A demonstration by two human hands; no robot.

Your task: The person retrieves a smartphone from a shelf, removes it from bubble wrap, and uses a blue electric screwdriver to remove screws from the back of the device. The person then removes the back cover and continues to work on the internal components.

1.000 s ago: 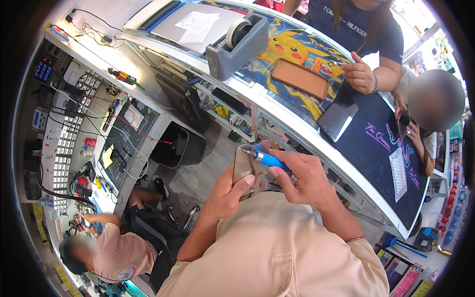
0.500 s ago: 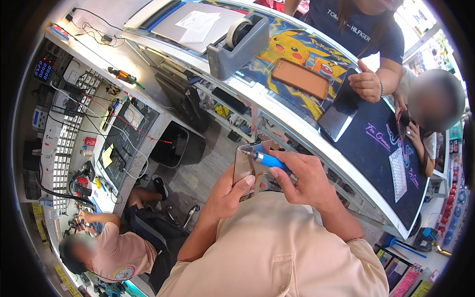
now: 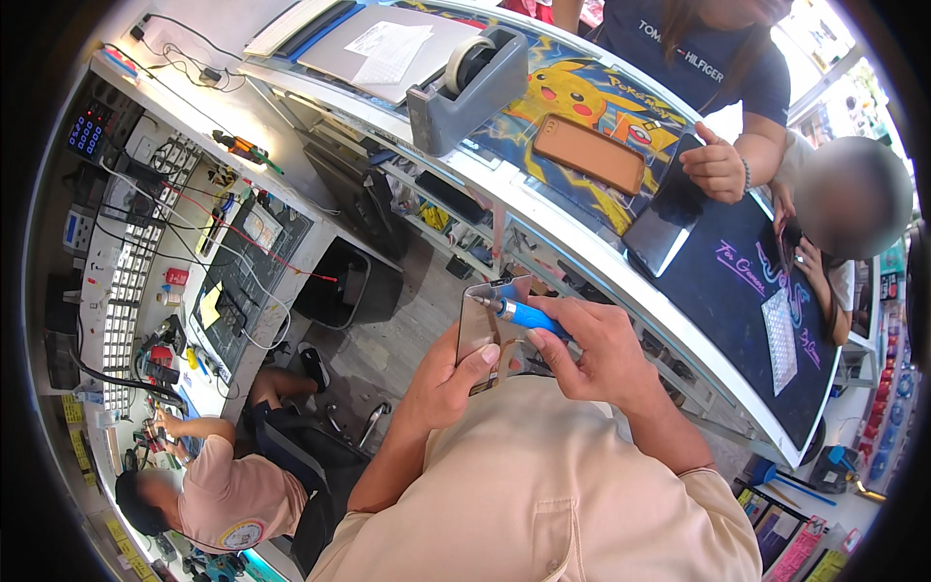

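Observation:
My left hand (image 3: pixel 441 383) grips a thin phone (image 3: pixel 475 328) by its side, thumb across the face, in front of my chest. It looks opened up, with a grey metallic inner face and a short cable or strip near its lower edge. My right hand (image 3: pixel 606 354) holds a blue pen-shaped screwdriver (image 3: pixel 529 315) between thumb and fingers. Its metal tip points left and sits at the phone's upper part; whether it touches a screw is too small to tell. My fingers hide the phone's right side.
Ahead runs a counter with a tape dispenser (image 3: pixel 465 97), a brown phone case (image 3: pixel 589 155) and a dark phone (image 3: pixel 664 233). Two people are behind it. At left, a co-worker (image 3: pixel 242 485) sits at a cable-strewn bench (image 3: pixel 315 228); a black bin (image 3: pixel 378 291) stands beside it.
My hands, the phone and the screwdriver stay nearly still. Across the counter, a person's hand shifts slightly; the seated co-worker's head turns a little.

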